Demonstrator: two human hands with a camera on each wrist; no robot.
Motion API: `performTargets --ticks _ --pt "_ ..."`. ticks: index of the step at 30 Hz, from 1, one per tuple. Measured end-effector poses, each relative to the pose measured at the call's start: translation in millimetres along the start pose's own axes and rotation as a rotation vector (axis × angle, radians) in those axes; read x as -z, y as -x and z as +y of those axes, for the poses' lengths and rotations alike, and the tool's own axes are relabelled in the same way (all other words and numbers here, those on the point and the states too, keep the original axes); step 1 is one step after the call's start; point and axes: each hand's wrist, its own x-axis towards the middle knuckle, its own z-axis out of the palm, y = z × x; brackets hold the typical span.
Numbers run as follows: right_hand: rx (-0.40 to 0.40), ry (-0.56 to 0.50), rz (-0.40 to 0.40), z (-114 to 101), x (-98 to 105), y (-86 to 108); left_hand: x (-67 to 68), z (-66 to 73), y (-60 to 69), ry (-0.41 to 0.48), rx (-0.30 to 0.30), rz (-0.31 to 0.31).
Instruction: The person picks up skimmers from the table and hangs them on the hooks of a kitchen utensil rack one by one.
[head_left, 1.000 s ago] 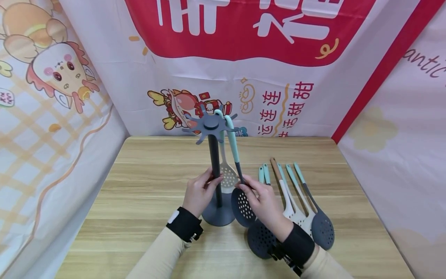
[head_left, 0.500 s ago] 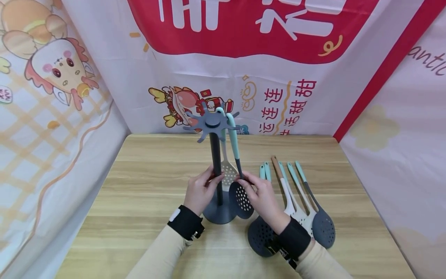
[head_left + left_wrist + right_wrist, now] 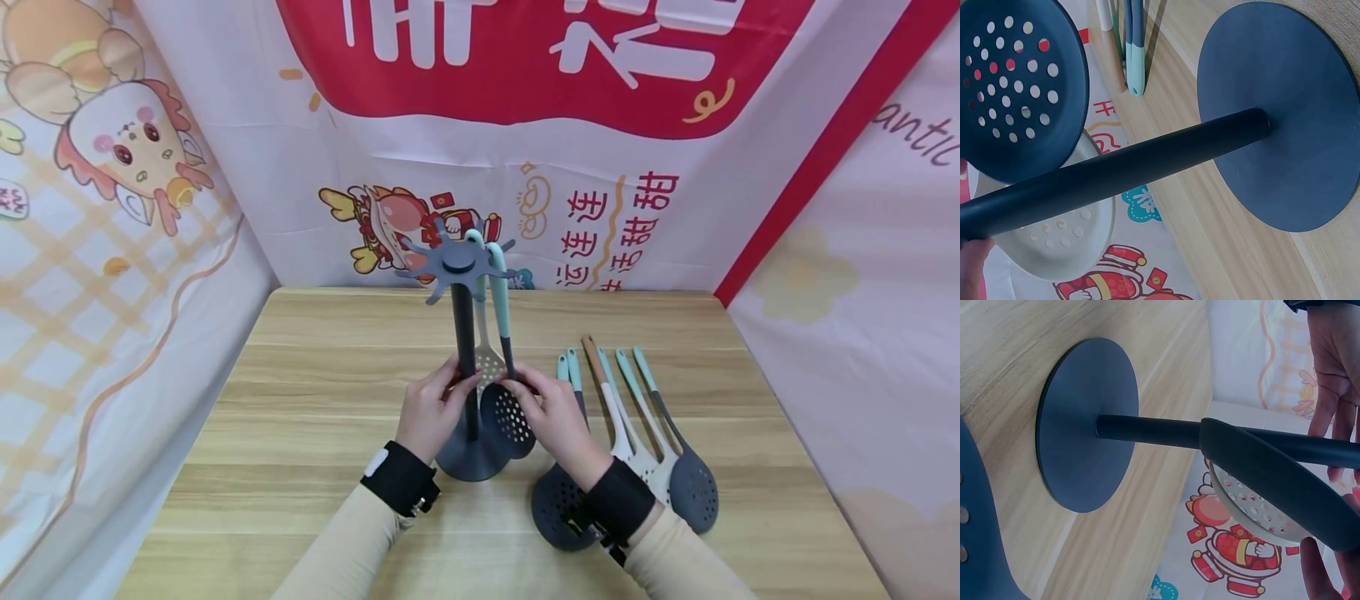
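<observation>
The left hand (image 3: 429,412) grips the dark post of a utensil stand (image 3: 463,329) between thumb and fingers. Spoked hooks ring the stand's top, and its round base (image 3: 1291,181) is flat on the table. A dark skimmer (image 3: 501,429) with a mint handle hangs close to the post, its handle end at one of the hooks. The right hand (image 3: 553,412) pinches this skimmer near where its neck meets the perforated head. Behind it, a pale skimmer (image 3: 487,360) hangs from a neighbouring hook. The right wrist view shows the dark head (image 3: 1272,475) edge-on, partly covering the post.
Right of the stand, several more utensils lie on the wooden table (image 3: 315,400). Among them are a dark skimmer (image 3: 693,492), one with a brown handle (image 3: 594,360), and a large dark one (image 3: 558,508) partly under the right wrist. A printed cloth (image 3: 420,150) hangs behind.
The right hand has shifted left, bringing the dark skimmer's head in toward the post and overlapping the base and the pale skimmer more. The left hand keeps its grip on the post.
</observation>
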Motion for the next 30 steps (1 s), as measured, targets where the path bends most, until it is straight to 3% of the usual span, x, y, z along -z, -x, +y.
performTargets --ticks 11,30 --pt "-0.016 0.013 -0.004 0.7 -2.2 -4.1 -0.6 2.2 0.9 -0.011 0.019 0.000" --pt "-0.020 0.006 0.035 0.9 -3.5 -0.2 -1.7 1.9 0.4 -0.013 -0.010 0.015"
